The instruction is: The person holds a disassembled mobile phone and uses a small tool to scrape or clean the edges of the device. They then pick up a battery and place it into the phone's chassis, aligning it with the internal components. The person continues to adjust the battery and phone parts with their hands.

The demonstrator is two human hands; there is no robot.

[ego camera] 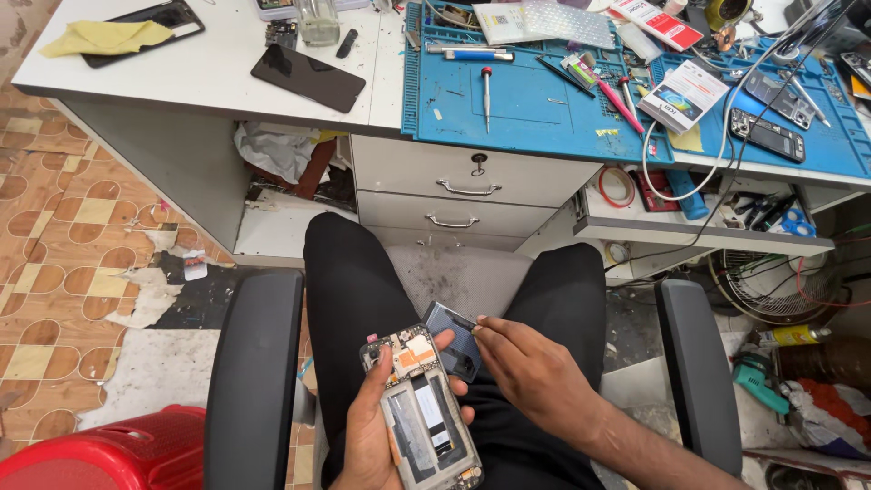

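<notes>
Fingers (pixel 451 341) of our left hand (pixel 381 426) wrap the opened phone (pixel 423 413) over our lap; right hand (pixel 531 367) pinches a dark blue panel (pixel 455 338).

We look mid-teardown: back is off, board & battery bay exposed, panel touching the phone's top right corner. Left fingers closed round the frame, thumb on its left edge; right fingertips shut on the panel's edge. Next move prob. needs a steady left grip & gentle lift. Screwdriver (pixel 486 93) lies on the blue mat (pixel 535 118), tabletop ahead.

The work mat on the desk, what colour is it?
Blue. The mat shows best in the head view, at the top, with tools lying on it.
</notes>
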